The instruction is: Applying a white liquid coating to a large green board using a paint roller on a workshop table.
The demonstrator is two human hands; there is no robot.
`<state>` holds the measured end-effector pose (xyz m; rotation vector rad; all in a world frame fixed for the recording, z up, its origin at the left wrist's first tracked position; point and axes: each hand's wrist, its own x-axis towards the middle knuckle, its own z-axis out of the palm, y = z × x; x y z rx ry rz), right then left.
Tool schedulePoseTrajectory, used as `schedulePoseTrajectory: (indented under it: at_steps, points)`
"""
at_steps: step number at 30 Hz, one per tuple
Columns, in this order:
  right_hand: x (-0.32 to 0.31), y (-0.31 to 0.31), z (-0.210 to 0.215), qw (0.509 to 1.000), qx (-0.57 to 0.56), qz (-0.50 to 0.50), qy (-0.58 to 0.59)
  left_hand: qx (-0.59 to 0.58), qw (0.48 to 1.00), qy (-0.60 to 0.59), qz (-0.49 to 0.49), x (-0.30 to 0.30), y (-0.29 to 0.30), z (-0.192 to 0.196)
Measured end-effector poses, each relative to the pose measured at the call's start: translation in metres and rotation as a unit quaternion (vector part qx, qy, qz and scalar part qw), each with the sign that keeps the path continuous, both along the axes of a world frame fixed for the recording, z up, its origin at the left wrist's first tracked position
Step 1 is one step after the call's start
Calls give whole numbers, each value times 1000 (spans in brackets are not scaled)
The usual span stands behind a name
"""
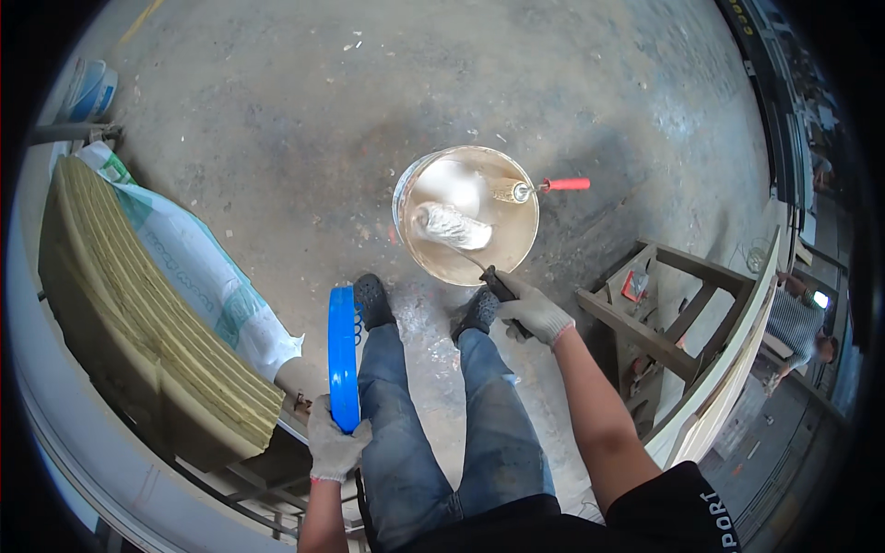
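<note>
In a grey work glove, my left hand [337, 442] grips the near edge of a blue lid [344, 355], held upright on its side. My right hand [535, 311], gloved too, is closed around the dark handle [499, 284] of a paint roller. The roller's white, paint-covered sleeve [454, 227] is inside a large bucket [526, 232] standing on the floor in front of my feet. White paint [452, 182] shows within the bucket. A second roller with a red handle [566, 184] rests across the bucket's right rim, its sleeve inside.
Stacked yellowish boards [157, 332] and a white-and-green plastic wrapper [198, 258] lie on the left. A blue-and-white bucket [89, 90] stands far left. To the right are a wooden frame [645, 336] and leaning panels [714, 396]. Another person [795, 323] is at far right.
</note>
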<state>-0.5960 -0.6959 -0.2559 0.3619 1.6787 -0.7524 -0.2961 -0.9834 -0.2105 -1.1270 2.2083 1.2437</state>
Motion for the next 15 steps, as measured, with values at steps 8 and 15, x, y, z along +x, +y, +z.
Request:
schedulePoseTrajectory:
  at_steps: [8,15]
  points:
    - [91,36,-9,949,-149,-276,-22,16,998,38,-38,1,-34,8]
    - [141,65,1,911,-211,-353,6,-29,999,8,-27,21,-22,13]
